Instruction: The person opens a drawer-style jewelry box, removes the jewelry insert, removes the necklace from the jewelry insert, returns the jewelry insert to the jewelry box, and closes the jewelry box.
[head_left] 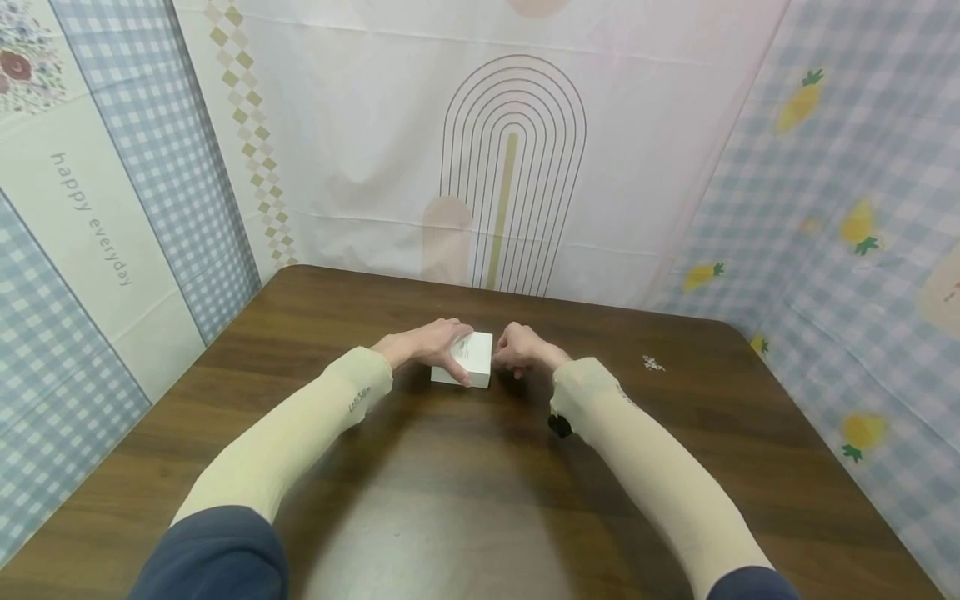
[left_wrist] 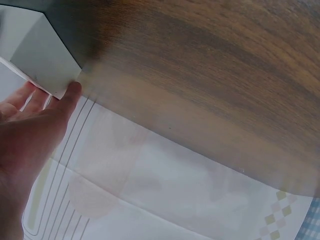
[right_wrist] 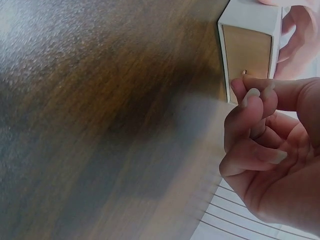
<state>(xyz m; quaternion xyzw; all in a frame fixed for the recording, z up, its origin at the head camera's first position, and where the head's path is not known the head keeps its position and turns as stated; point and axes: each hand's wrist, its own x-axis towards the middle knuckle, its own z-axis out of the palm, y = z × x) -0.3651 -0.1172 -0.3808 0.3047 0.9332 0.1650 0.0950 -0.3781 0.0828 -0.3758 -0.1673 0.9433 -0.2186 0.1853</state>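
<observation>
A small white drawer box (head_left: 474, 354) lies on the table, with faint print on its top. My left hand (head_left: 438, 342) grips it from the left, thumb along the near side and fingers over the far side. In the left wrist view, the fingers of the left hand (left_wrist: 37, 120) hold the edge of the white box (left_wrist: 42, 55). At the box's right end is my right hand (head_left: 519, 348), its fingers curled. The right wrist view shows a tan drawer front (right_wrist: 246, 50) inside the white sleeve; the right hand's (right_wrist: 272, 145) thumb and forefinger pinch a tiny pull tab there.
To the right on the brown wooden table (head_left: 465, 492) lies a little scatter of small whitish pieces (head_left: 652, 363). Printed cloths (head_left: 360, 125) hang behind the table and along both sides.
</observation>
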